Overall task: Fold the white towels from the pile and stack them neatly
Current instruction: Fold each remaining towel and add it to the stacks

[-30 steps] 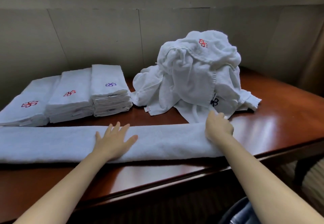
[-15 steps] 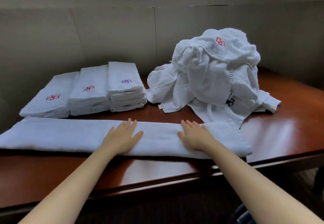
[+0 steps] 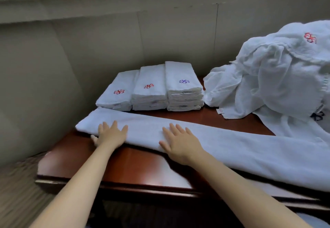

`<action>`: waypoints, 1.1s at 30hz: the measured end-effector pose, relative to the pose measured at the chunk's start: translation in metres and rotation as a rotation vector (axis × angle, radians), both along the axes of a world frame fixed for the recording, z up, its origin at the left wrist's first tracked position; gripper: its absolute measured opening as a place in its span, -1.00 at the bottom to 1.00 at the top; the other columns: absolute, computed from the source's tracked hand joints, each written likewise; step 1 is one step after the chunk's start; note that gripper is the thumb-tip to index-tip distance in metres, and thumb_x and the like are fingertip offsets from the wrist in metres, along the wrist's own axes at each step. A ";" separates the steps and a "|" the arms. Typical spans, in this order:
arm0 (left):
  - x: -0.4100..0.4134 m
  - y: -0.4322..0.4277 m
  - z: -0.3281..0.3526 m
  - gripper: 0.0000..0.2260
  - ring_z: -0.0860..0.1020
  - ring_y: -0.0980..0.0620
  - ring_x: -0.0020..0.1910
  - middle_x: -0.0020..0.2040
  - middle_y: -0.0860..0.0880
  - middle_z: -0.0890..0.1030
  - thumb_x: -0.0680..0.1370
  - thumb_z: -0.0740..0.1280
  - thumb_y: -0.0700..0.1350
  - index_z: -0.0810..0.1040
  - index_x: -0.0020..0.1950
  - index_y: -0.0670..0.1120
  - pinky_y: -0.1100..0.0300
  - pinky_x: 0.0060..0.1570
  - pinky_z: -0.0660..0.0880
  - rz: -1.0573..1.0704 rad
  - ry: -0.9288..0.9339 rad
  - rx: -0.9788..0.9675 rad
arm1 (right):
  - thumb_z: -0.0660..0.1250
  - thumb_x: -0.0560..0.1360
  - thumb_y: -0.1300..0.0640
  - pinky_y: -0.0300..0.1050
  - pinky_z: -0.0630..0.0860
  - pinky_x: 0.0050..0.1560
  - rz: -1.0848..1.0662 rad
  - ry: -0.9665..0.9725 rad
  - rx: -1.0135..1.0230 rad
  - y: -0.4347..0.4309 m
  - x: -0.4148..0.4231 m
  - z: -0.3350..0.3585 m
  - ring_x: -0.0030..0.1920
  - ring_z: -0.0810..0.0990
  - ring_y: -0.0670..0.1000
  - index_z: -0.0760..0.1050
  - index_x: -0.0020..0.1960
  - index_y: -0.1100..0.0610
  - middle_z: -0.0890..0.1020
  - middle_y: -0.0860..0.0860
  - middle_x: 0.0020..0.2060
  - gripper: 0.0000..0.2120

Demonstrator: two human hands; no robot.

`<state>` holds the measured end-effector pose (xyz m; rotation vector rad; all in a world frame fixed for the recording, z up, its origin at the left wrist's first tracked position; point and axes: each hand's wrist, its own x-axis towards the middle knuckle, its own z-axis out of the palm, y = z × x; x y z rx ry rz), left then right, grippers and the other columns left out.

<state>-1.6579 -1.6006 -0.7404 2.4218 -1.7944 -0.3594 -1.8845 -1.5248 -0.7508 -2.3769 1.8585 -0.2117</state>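
Note:
A long white towel [image 3: 241, 147], folded into a narrow strip, lies across the front of the brown table [image 3: 135, 165]. My left hand [image 3: 111, 134] lies flat on the strip close to its left end, fingers spread. My right hand [image 3: 180, 143] presses flat on the strip a little to the right of it. Behind the strip stand three stacks of folded white towels [image 3: 151, 88] with red and blue flower logos. A loose pile of unfolded white towels [image 3: 278, 77] rises at the right.
A pale panelled wall [image 3: 107, 45] closes the table's back and left sides. The table's left corner [image 3: 42, 172] and front edge are near my arms. Patterned carpet [image 3: 19, 192] shows at the lower left.
Both hands have slid left along the strip, the left one reaching near its left end. The right hand, earlier curled at the strip's right end, now lies flat. My view has swung left.

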 end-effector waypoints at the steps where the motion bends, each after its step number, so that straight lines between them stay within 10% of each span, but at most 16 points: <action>1: 0.011 -0.001 0.001 -0.41 -0.15 -0.17 0.54 0.58 -0.10 -0.13 0.59 -0.01 0.27 0.02 0.57 0.07 -0.16 0.45 -0.12 0.090 0.061 -0.019 | -0.04 0.60 -0.19 0.10 -0.18 0.49 -0.005 0.017 -0.011 -0.005 0.004 0.001 0.54 -0.06 0.08 0.01 0.55 -0.01 0.00 0.08 0.55 -0.43; 6: 0.047 -0.013 0.003 -0.40 0.21 -0.24 0.40 0.46 -0.26 0.22 0.55 0.25 0.08 0.15 0.52 -0.10 0.02 0.29 0.27 0.377 0.437 -0.258 | -0.07 0.56 -0.27 0.17 -0.21 0.47 -0.006 0.021 0.102 -0.021 0.011 -0.002 0.54 -0.15 0.11 -0.06 0.55 -0.13 -0.09 0.07 0.55 -0.40; 10: 0.049 -0.024 0.015 -0.41 0.49 -0.11 0.23 0.36 -0.13 0.40 0.51 0.36 -0.19 0.17 0.47 -0.17 0.07 0.12 0.48 0.680 1.230 -0.481 | -0.12 0.55 -0.31 0.18 -0.25 0.47 -0.003 0.021 0.114 -0.023 0.009 -0.007 0.54 -0.19 0.10 -0.11 0.54 -0.15 -0.14 0.06 0.55 -0.38; 14: 0.039 -0.018 0.034 -0.57 0.50 0.09 -0.27 -0.17 -0.01 0.53 0.44 0.44 -0.20 0.48 0.29 -0.09 0.31 -0.43 0.40 0.787 1.637 -0.417 | -0.04 0.59 -0.23 0.14 -0.24 0.47 0.005 -0.064 0.156 -0.022 0.006 0.003 0.54 -0.14 0.07 0.03 0.53 -0.14 -0.05 0.04 0.55 -0.46; 19: -0.022 0.006 0.068 -0.55 0.57 -0.08 0.10 0.10 -0.12 0.58 0.37 0.33 -0.27 0.41 0.26 -0.13 0.06 0.04 0.55 0.171 1.251 -0.726 | 0.12 0.64 0.08 -0.17 0.36 0.17 -0.181 -1.141 0.299 -0.021 -0.010 0.038 0.29 0.47 0.05 0.46 0.26 0.06 0.51 0.05 0.28 -0.74; 24: -0.084 0.058 0.082 -0.64 0.46 0.22 -0.36 -0.16 0.08 0.54 0.33 0.41 -0.16 0.50 0.01 0.22 0.42 -0.28 0.41 -0.754 0.737 -0.288 | 0.02 0.51 -0.37 0.32 0.39 0.16 -0.310 -1.978 0.726 -0.010 -0.065 0.066 0.14 0.57 0.33 0.44 0.27 0.21 0.57 0.27 0.19 -0.29; 29: -0.099 0.076 0.063 -0.80 0.46 0.28 -0.35 -0.16 0.21 0.56 0.51 0.33 -0.16 0.61 0.00 0.14 0.52 -0.24 0.35 -0.927 0.462 -0.195 | 0.43 0.43 0.02 0.09 0.45 0.22 -0.600 -1.651 0.558 0.010 -0.081 0.052 0.12 0.58 0.18 0.48 0.28 0.25 0.55 0.24 0.22 -0.50; 33: -0.092 0.065 0.064 -0.82 0.46 0.33 -0.34 -0.24 0.24 0.54 0.52 0.31 -0.22 0.63 -0.07 0.04 0.52 -0.25 0.33 -0.724 0.510 -0.359 | 0.31 0.45 0.43 0.28 0.49 0.16 -0.686 -1.346 0.359 0.021 -0.085 0.050 0.00 0.61 0.28 0.48 0.17 0.43 0.60 0.35 0.06 -0.71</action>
